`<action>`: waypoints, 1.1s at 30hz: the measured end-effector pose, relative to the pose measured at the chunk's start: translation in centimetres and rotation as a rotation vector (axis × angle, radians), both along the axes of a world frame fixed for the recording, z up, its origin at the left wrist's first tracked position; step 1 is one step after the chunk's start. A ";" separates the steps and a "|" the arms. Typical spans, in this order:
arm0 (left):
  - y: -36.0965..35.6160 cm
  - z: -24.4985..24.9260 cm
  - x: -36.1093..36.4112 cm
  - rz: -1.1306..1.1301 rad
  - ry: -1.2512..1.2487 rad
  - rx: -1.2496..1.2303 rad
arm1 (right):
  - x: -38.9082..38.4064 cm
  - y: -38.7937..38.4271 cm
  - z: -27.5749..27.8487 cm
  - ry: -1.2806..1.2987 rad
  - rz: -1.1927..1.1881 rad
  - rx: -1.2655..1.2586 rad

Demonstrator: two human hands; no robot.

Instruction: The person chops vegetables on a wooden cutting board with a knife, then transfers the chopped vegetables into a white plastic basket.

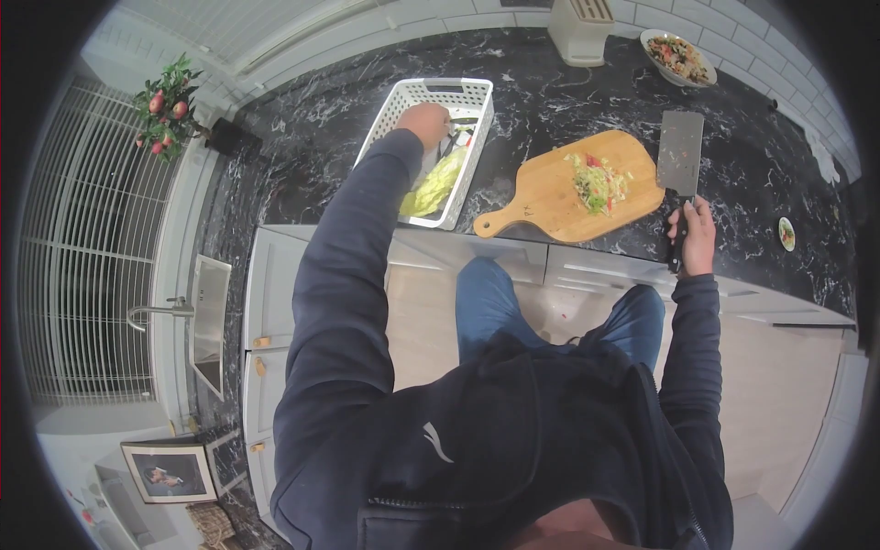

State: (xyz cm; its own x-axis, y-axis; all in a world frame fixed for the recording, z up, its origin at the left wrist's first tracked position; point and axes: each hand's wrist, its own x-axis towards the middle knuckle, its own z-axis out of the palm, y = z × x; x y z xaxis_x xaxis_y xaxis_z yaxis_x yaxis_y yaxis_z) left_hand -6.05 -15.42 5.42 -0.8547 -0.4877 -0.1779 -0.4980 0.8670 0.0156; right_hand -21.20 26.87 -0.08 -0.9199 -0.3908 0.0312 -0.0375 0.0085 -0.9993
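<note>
My right hand (697,236) is wrapped round the black handle of a cleaver (680,151), whose broad blade lies over the counter to the right of the wooden cutting board (541,197). Chopped vegetables (598,185), pale green with red bits, are heaped on the board. My left hand (424,124) reaches into a white perforated basket (446,223), its fingers curled and partly hidden. Beside those fingers is a dark, narrow item (465,121) that I cannot identify. Leafy pale green cabbage (435,183) lies at the near end of the basket.
A bowl of mixed chopped food (678,60) stands at the back right, near a cream knife block (580,32). A small oval dish-like item (786,234) sits on the black marbled counter (302,128) at far right. A sink (209,312) is at left.
</note>
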 end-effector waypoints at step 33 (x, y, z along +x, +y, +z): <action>19.9 -5.8 3.9 -0.036 0.787 0.270 | 9.3 -3.1 8.0 0.189 0.517 0.438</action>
State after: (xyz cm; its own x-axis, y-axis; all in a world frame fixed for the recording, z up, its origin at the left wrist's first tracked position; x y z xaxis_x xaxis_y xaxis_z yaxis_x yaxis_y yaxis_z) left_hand -2.19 4.50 -0.34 -0.7927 -0.4836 0.3711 -0.2264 0.7988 0.5574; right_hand -11.91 23.74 7.95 -0.6073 -0.7896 -0.0885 -0.3177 0.3434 -0.8838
